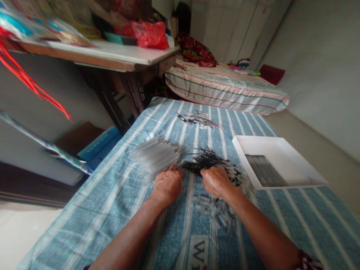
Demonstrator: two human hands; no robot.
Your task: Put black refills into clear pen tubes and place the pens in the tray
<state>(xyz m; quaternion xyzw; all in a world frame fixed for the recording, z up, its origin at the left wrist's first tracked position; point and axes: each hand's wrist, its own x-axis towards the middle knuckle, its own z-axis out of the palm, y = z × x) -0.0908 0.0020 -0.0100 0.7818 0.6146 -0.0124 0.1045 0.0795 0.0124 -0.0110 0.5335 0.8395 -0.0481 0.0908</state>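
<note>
My left hand (168, 183) is closed beside a fanned pile of pale clear tubes (153, 154) on a blue striped cloth (107, 202); what its fingers pinch is hidden. My right hand (215, 181) is closed at the edge of a heap of thin black rods (209, 160); its fingertips are hidden under the knuckles. Short pale tube pieces (216, 210) lie under my right wrist. A smaller scatter of thin dark rods (198, 119) lies further off on the cloth.
A white tray (281, 150) holding a row of dark rods sits to the right. A wooden table (112, 56) with red bags stands at the far left, a striped mattress (225, 90) beyond. Blue boxes (98, 146) lie on the floor at left.
</note>
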